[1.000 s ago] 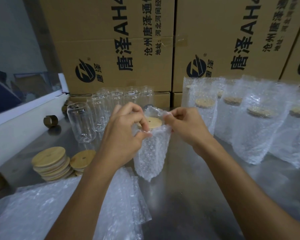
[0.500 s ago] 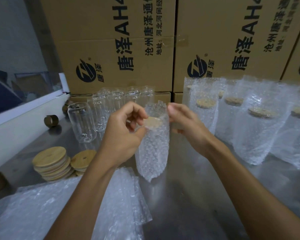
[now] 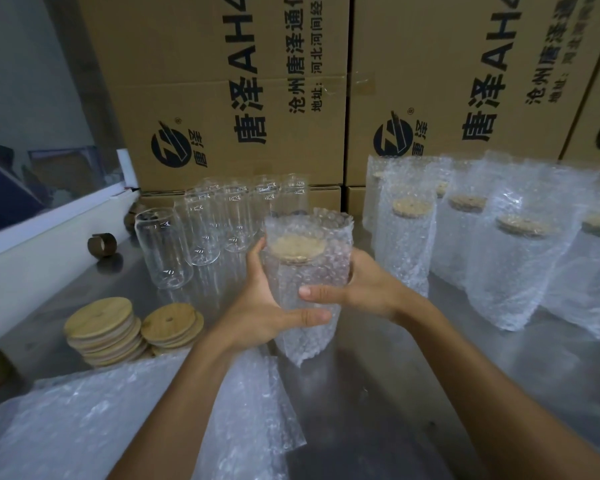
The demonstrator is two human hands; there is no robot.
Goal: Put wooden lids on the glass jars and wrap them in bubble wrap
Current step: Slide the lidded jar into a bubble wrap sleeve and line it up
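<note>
A lidded glass jar inside a bubble wrap sleeve (image 3: 312,271) is held upright above the steel table, its wooden lid (image 3: 297,245) showing through the open top. My left hand (image 3: 267,306) grips the sleeve from the left, thumb across its front. My right hand (image 3: 357,289) grips it from the right, thumb also on the front. Several bare glass jars (image 3: 194,233) stand behind on the left. Two stacks of wooden lids (image 3: 104,329) lie at the left. Several wrapped jars (image 3: 520,251) stand at the right.
A pile of bubble wrap sheets (image 3: 118,420) lies at the near left. Stacked cardboard boxes (image 3: 229,88) wall off the back. A white ledge (image 3: 49,237) runs along the left, with a small brown ring (image 3: 103,245) below it. The steel table (image 3: 413,393) extends near right.
Both hands have dropped from the sleeve's top edge to its sides and now hold the wrapped jar round its body. The sleeve's top stands open above the lid.
</note>
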